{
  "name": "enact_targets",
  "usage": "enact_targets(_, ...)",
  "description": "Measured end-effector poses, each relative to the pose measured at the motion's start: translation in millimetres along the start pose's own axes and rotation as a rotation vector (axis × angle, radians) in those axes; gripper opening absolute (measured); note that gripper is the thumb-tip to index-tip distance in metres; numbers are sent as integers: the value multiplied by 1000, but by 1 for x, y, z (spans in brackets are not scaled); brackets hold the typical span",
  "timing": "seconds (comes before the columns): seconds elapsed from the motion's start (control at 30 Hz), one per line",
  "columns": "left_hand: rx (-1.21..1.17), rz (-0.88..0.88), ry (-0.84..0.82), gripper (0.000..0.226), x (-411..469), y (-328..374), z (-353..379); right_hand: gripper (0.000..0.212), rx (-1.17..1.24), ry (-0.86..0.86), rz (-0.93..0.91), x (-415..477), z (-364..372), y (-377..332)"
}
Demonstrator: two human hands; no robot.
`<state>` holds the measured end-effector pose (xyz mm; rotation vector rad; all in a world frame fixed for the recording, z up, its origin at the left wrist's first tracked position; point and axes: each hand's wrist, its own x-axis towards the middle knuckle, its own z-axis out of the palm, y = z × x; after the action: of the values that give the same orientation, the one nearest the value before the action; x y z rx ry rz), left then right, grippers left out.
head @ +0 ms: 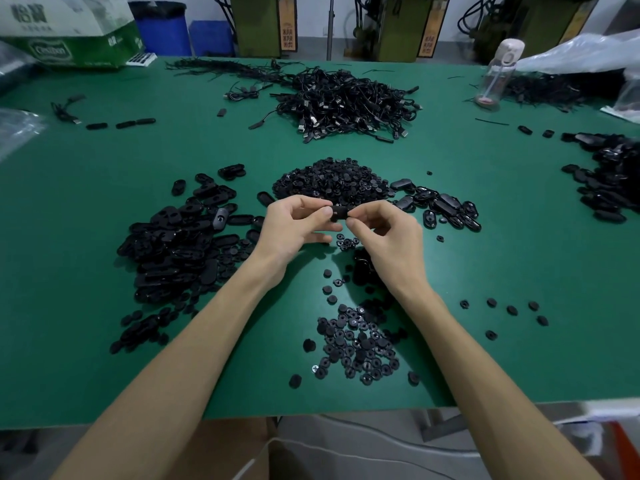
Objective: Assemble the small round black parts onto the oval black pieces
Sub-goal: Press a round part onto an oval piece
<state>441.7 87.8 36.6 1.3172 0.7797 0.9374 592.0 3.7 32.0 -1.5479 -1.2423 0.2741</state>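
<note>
My left hand [294, 226] and my right hand [384, 233] meet above the middle of the green table [485, 237], both pinching one oval black piece [340, 213] between thumbs and fingertips. Whether a round part sits in it is hidden by my fingers. A heap of small round black parts [332, 181] lies just beyond my hands, and a flatter scatter of round parts [356, 344] lies near the front edge. Oval black pieces are piled at the left [180, 244], and a smaller group of oval pieces [443, 206] lies to the right.
A tangle of black cables [346, 98] lies at the back middle. More black pieces [609, 174] are heaped at the right edge. A clear bottle [498, 74], plastic bags [581, 53] and a green-and-white box [72, 32] stand along the back.
</note>
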Motion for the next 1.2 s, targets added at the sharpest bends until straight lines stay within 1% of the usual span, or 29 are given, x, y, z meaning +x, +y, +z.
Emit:
enact_targets(0.2, 81, 70, -65, 18, -1, -1, 3, 6, -24, 11, -4, 0, 1, -1)
enact_targets(0.43, 174, 145, -67, 18, -2, -3, 6, 6, -58, 28, -17, -1, 1, -2)
enact_targets(0.67, 146, 145, -90, 22, -3, -3, 7, 4, -64, 46, -41, -2, -2, -4)
enact_targets(0.83, 47, 110, -76, 23, -5, -5, 9, 3, -108, 79, -127, -2, 0, -4)
enact_targets(0.9, 2, 91, -45, 23, -4, -7, 9, 8, -129, 54, -164, -2, 2, -3)
enact_targets(0.97, -42, 68, 8, 22, -3, -7, 8, 18, -172, 13, -197, -2, 4, -1)
enact_targets(1.07, -48, 50, 64, 21, 0, -6, 5, 31, -216, -61, -250, -3, 6, 1)
enact_targets(1.13, -49, 48, 66, 20, -1, -4, 4, 32, -179, -61, -254, -4, 6, 0)
enact_targets(1.2, -36, 59, 44, 19, -2, -2, 6, 29, -133, -22, -240, -3, 5, -1)
